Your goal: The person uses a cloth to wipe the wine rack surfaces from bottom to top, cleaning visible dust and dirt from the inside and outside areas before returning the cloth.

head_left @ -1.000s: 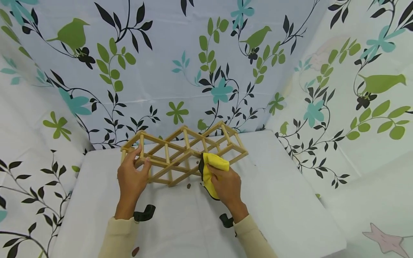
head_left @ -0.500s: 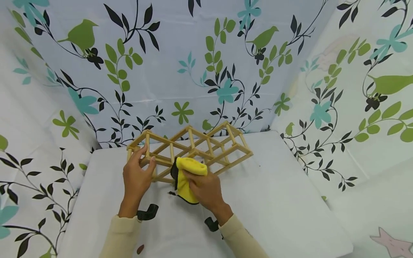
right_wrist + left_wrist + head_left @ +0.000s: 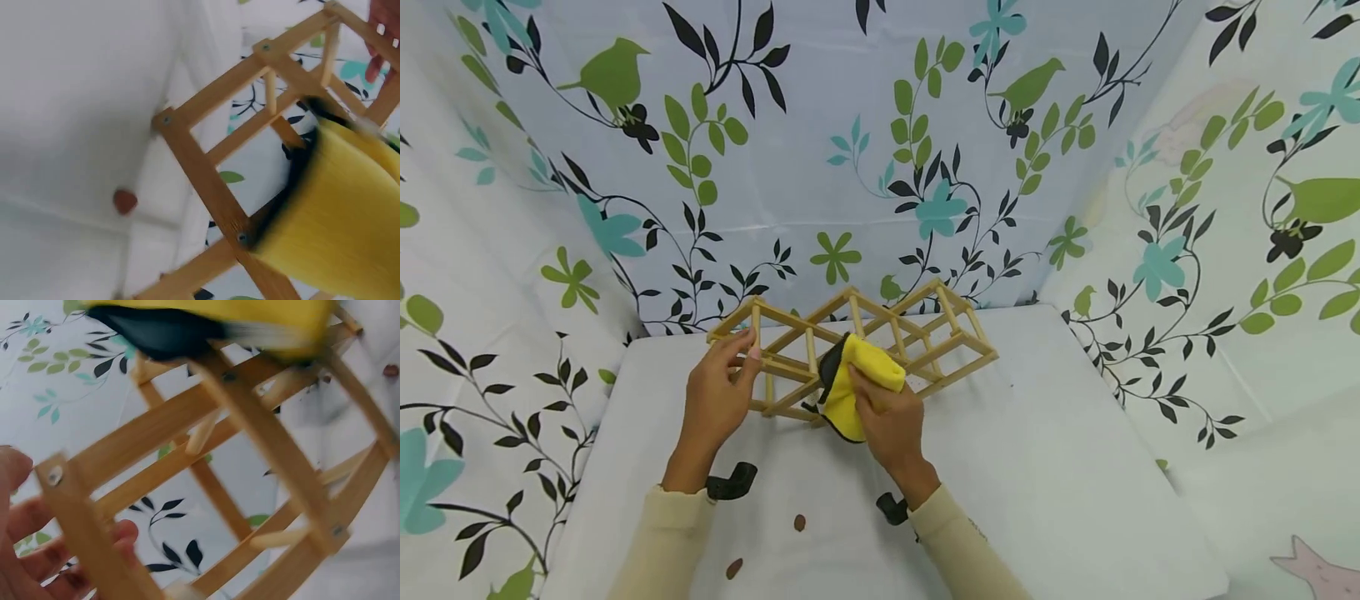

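A light wooden lattice rack (image 3: 811, 350) of crossed slats and round dowels stands at the back of the white table. My left hand (image 3: 718, 396) grips its left end, with fingers (image 3: 40, 550) around the end slat in the left wrist view. In my right hand (image 3: 895, 425) is a bunched yellow cloth (image 3: 878, 367) with a black edge. The cloth overlaps the rack's front slats left of its middle and hides part of them. Blurred in both wrist views, the cloth (image 3: 331, 219) lies close against the wood.
Two small brown bits, one farther back (image 3: 800, 522) and one nearer the front (image 3: 734, 568), lie on the white table (image 3: 1037, 467). Behind the rack hangs a leaf-and-bird patterned curtain (image 3: 820, 200). Black wrist cameras, left (image 3: 732, 482) and right (image 3: 891, 508), sit at the sleeves.
My right hand has carried the cloth leftward along the rack, then slightly up. The left hand stays at the left end. A brown bit now shows nearer the table's front.
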A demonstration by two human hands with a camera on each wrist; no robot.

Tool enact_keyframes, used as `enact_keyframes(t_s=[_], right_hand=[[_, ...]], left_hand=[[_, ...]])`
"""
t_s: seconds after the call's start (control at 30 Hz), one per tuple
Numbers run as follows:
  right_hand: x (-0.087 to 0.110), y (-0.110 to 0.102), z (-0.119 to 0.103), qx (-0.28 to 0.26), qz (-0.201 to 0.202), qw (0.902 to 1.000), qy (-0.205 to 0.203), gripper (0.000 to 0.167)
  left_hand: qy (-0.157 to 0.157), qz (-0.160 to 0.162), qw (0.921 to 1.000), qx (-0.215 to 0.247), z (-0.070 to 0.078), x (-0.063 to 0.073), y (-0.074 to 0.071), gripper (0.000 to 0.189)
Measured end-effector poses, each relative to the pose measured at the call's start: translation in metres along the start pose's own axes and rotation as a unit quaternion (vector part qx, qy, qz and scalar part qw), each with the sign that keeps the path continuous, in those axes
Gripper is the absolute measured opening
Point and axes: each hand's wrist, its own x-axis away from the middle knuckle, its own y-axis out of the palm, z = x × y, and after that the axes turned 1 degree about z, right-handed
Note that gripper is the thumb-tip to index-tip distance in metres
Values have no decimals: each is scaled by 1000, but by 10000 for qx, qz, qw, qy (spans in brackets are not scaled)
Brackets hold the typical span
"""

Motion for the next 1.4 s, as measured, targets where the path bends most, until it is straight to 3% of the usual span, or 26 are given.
enact_keyframes(t_s=[0.07,0.17,0.3,0.4,0.5,0.57,0.63,0.73,0.8,0.87,1.0,1.1,1.2,1.3,1.4], right_hand=[[1,2,-2,179,-455,9985,-250,33],[1,6,-11,-146,-828,9943,-648,32],[-11,24,-30,-662,-882,9880,-1084,32],[-20,37,-40,-163,-1182,9855,-1210,32],[-17,41,-42,731,-1457,9843,-680,29],[-12,36,-41,986,-1497,9837,-174,30],[-8,33,-42,962,-1382,9857,27,32],[-11,34,-48,540,-1156,9904,-537,32],[-15,40,-51,452,-1141,9874,-1001,30],[-17,44,-50,587,-1271,9840,-1102,30],[-7,38,-40,1046,-1482,9833,-158,29],[2,27,-36,965,-1284,9866,282,33],[2,28,-42,329,-792,9959,-299,34],[-6,43,-54,-186,-441,9929,-1091,33],[-12,64,-63,-341,-685,9905,-1139,30]], left_hand=[[112,-152,9998,-33,-3,-7,-9,41],[254,-494,9983,-196,-9,-24,-25,37],[368,-1491,9879,-214,-18,-54,-39,41],[245,-2256,9739,-77,-23,-69,-43,45],[131,-2662,9638,-34,-28,-75,-43,45],[142,-2771,9607,-50,-29,-77,-41,43],[198,-2819,9592,-15,-29,-78,-41,40],[267,-2829,9588,23,-27,-79,-43,36],[307,-2835,9585,7,-26,-80,-46,33],[317,-2866,9575,-63,-24,-80,-47,32],[273,-2963,9544,-219,-20,-83,-47,33],[232,-2999,9531,-336,-18,-87,-46,34],[196,-2991,9529,-461,-15,-90,-47,33],[182,-3012,9517,-565,-13,-93,-48,33],[208,-3057,9501,-586,-10,-94,-47,34]])
